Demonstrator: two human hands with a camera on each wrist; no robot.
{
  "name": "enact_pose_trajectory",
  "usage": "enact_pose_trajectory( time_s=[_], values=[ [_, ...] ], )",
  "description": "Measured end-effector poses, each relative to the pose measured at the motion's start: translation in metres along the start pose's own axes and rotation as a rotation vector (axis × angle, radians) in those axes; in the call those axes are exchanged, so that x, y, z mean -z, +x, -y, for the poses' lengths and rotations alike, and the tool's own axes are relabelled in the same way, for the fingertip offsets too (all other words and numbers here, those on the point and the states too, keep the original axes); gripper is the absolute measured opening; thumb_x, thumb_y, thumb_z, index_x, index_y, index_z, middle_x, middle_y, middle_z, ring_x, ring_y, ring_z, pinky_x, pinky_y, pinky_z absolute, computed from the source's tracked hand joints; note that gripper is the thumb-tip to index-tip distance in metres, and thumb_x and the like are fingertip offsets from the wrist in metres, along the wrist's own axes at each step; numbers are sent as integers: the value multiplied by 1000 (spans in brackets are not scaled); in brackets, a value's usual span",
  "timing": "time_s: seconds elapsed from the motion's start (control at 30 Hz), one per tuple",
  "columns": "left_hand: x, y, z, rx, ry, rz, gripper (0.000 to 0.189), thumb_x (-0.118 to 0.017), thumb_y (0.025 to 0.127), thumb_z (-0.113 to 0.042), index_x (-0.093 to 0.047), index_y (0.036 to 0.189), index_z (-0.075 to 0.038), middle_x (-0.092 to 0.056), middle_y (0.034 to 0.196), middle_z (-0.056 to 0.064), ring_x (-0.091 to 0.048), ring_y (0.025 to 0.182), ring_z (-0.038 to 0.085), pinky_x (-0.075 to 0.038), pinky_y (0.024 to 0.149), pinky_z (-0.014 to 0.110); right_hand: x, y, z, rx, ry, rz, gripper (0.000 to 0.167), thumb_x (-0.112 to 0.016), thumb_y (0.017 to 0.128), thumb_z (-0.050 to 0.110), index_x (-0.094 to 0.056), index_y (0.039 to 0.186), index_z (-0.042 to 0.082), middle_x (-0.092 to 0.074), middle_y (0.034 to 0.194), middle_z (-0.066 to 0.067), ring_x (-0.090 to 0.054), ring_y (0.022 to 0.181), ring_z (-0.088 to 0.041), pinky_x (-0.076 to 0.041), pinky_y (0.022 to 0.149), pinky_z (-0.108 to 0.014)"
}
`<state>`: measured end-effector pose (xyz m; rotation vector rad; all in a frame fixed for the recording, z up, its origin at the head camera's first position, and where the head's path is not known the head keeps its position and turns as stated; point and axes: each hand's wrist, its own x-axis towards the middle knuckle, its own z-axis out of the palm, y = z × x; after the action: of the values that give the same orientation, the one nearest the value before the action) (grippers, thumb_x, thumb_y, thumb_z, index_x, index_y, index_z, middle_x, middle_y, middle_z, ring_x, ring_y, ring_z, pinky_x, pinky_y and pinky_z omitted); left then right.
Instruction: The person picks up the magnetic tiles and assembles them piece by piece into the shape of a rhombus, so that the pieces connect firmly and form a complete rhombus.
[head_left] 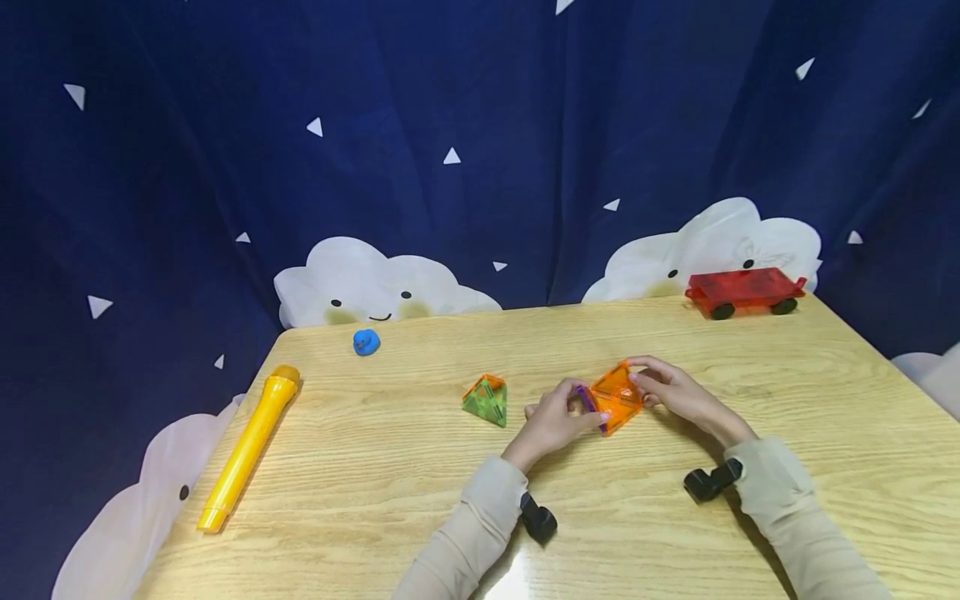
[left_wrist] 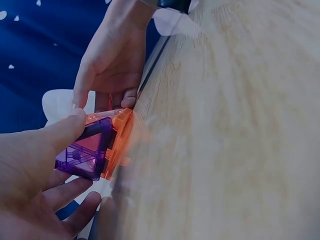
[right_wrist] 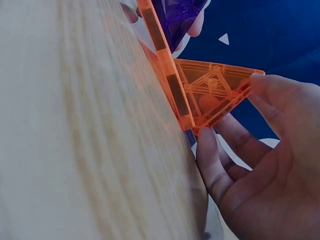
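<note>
Beginning at far left, saw a yellow toy microphone (head_left: 251,450) lying aslant along the side of the tabletop (head_left: 375,467). Found next a small blue toy duck (head_left: 366,342) near the back edge, well apart from the work. Noted farther right, just beside the left hand (head_left: 551,421), a small green and orange pyramid (head_left: 489,404) standing on the tabletop. Judged a knock possible there, from any careless leftward swing of the knuckles.

Saw the left fingers nearly closed, pinching a purple tile (left_wrist: 77,155) between thumb and fingertips, with the lower ones spread loosely beneath. Found the purple tile set at an angle to the left edge of some joined orange tiles (head_left: 618,404), held between the hands, right of the middle of the tabletop. Could not count the orange tiles, nor make out any contact with the tabletop below. Judged the purple joint a weak spot, liable to pop apart under too hard a squeeze or a twist of the left thumb.

Saw the right hand (head_left: 671,392) with thumb and finger curled on an orange triangle (right_wrist: 212,87) of the same group, pinching near its corners, opened no wider than the piece. Feared a fold or split along that seam, from uneven pulling by one side. Noted last, at far right, a red toy cart (head_left: 746,287) near the back edge, well clear of any slip.
</note>
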<state>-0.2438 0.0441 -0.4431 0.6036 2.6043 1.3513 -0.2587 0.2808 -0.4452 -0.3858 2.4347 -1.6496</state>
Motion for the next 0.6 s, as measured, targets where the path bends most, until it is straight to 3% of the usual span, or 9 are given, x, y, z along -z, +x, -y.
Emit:
enact_pose_trajectory(
  time_s=[0.13,0.27,0.43,0.6],
  values=[
    [0,2,-3,11,0,13,55,-69,86,-39,-54,130,-11,-64,117,-1,-52,88,11,-22,79,37,-1,1,0,-7,10,-3,46,-46,102,25,-40,136,-6,-50,91,-10,-54,81,-11,-50,69,-26],
    [0,2,-7,13,8,20,58,-67,87,-42,-52,135,-13,-59,129,-1,-55,108,16,-22,89,44,-1,0,-1,0,9,-8,45,-46,102,25,-42,134,-6,-50,92,-10,-53,82,-10,-50,70,-26],
    [-3,6,-11,7,52,16,55,-65,87,-44,-54,135,-18,-58,130,-5,-53,116,17,-24,90,46,-1,0,0,4,9,-6,44,-46,102,25,-43,134,-5,-52,97,-12,-53,84,-10,-51,71,-26],
    [-8,10,-13,-2,90,1,56,-64,87,-47,-55,135,-19,-58,130,-5,-53,116,14,-28,90,45,-1,-1,-1,-3,-4,-6,45,-46,102,26,-43,134,-5,-55,116,-22,-56,88,-10,-51,73,-27]
  ],
)
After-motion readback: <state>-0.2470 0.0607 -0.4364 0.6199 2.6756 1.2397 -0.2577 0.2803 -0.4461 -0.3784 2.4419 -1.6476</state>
